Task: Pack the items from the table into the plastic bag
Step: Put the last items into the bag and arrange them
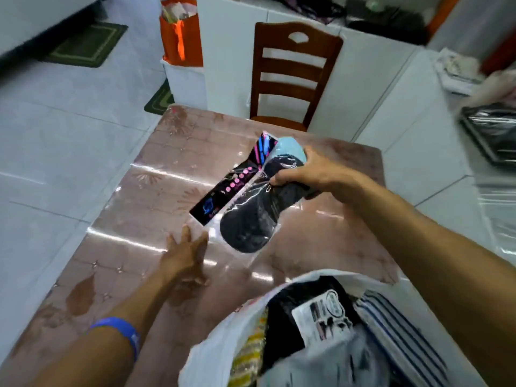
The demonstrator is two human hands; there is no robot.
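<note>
Your right hand (300, 174) grips a clear packet of dark socks (251, 219) above the table (145, 169), fingers (279, 180) curled round its upper end. Your left hand (187, 250) hovers low beside the packet's bottom corner, fingers spread and holding nothing. The white plastic bag (223, 331) gapes nearest you, already holding several packaged items.

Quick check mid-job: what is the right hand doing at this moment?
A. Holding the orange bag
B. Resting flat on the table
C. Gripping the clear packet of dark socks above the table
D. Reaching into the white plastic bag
C: the right hand has its fingers curled round the sock packet, lifted over the table, while the left hand is open beneath it and the plastic bag sits nearer the camera.
</note>
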